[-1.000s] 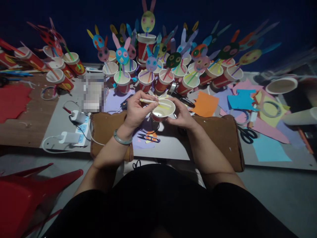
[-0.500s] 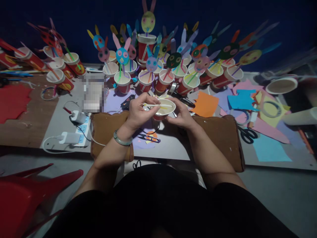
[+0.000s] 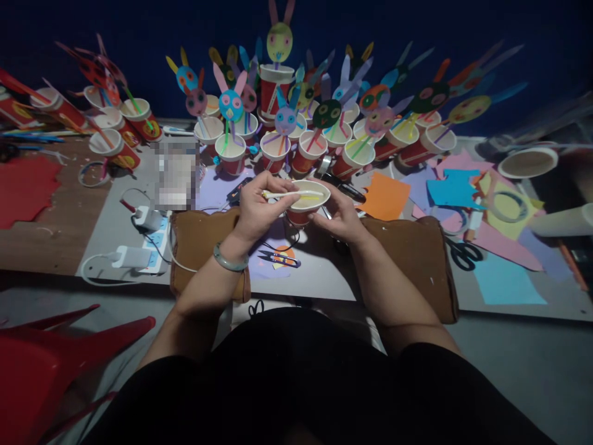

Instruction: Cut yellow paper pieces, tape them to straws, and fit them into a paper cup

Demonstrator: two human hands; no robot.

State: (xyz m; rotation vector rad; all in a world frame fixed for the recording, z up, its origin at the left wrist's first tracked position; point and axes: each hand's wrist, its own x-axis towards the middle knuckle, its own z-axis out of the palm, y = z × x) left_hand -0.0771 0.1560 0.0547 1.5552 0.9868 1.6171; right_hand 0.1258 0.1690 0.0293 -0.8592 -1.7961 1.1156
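Note:
A red paper cup (image 3: pixel 302 213) with a white rim is between my hands, its mouth tilted up toward me. My right hand (image 3: pixel 340 213) wraps round the cup's right side. My left hand (image 3: pixel 265 204), with a bracelet at the wrist, pinches a thin white stick (image 3: pixel 280 194) at the cup's left rim. Inside the cup lies a yellow strip (image 3: pixel 311 197). Below the hands, small thread snips (image 3: pixel 279 258) rest beside an orange paper piece (image 3: pixel 286 252).
Rows of red cups (image 3: pixel 274 151) with paper rabbit heads stand behind. Brown cushions (image 3: pixel 410 262) lie under both forearms. A power strip (image 3: pixel 156 244) is at left; coloured paper (image 3: pixel 509 281), tape (image 3: pixel 509 206) and black scissors (image 3: pixel 466 252) lie at right.
The cup's mouth now shows a little wider, and the white stick has shifted slightly left with my left hand. The view has moved slightly.

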